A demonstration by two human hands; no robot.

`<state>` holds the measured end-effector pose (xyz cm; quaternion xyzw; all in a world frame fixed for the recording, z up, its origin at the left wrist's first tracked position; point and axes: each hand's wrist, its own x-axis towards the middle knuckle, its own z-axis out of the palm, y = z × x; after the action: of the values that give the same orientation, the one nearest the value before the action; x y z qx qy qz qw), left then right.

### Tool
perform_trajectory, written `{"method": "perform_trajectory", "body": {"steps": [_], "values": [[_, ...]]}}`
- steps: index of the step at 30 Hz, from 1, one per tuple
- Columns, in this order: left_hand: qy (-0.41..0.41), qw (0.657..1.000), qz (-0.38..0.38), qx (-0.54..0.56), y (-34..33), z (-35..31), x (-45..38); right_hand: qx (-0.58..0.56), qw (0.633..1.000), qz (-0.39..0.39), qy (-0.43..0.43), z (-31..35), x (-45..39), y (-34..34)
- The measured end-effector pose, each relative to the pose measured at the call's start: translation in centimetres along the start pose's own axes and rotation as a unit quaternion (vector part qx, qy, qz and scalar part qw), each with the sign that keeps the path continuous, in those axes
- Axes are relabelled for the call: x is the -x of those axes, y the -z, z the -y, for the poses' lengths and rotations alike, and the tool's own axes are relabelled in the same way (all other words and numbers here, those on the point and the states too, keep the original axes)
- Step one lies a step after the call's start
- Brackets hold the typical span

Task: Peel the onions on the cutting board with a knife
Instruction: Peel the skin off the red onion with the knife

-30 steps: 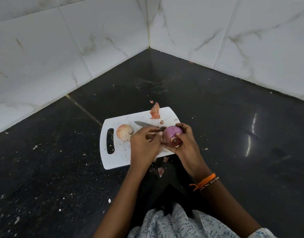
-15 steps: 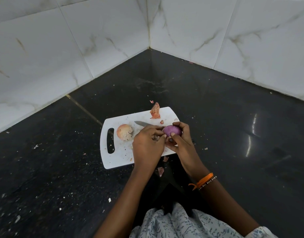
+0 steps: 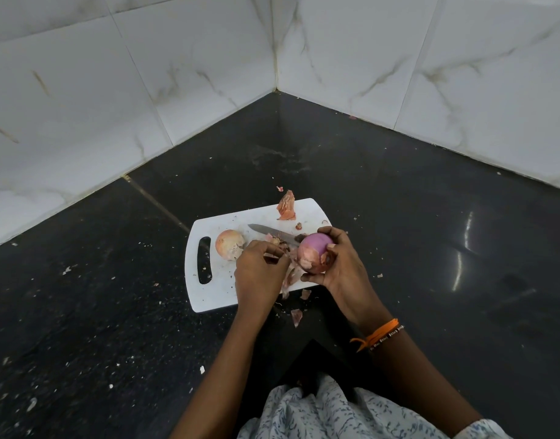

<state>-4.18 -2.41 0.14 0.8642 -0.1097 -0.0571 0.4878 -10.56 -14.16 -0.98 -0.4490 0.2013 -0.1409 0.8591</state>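
One head view looks forward and steeply down from above. It sits close over the board (image 3: 209, 299). It faces a tiled corner (image 3: 275, 71).

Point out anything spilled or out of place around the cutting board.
Bits of onion skin lie on the dark counter off the near edge of the cutting board, and a larger peel overhangs its far edge. Nothing else stands out.

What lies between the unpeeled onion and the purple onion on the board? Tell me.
In the head view, the knife and the left hand lie between the unpeeled onion and purple onion.
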Motion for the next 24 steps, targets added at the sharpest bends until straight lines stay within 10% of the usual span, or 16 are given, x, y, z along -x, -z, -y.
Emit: {"method": "perform_trajectory", "body": {"steps": [24], "values": [[-0.051,0.990,0.071,0.111,0.4,-2.2,1.1,0.050,0.996,0.048,0.052,-1.1,0.2,0.8]]}}
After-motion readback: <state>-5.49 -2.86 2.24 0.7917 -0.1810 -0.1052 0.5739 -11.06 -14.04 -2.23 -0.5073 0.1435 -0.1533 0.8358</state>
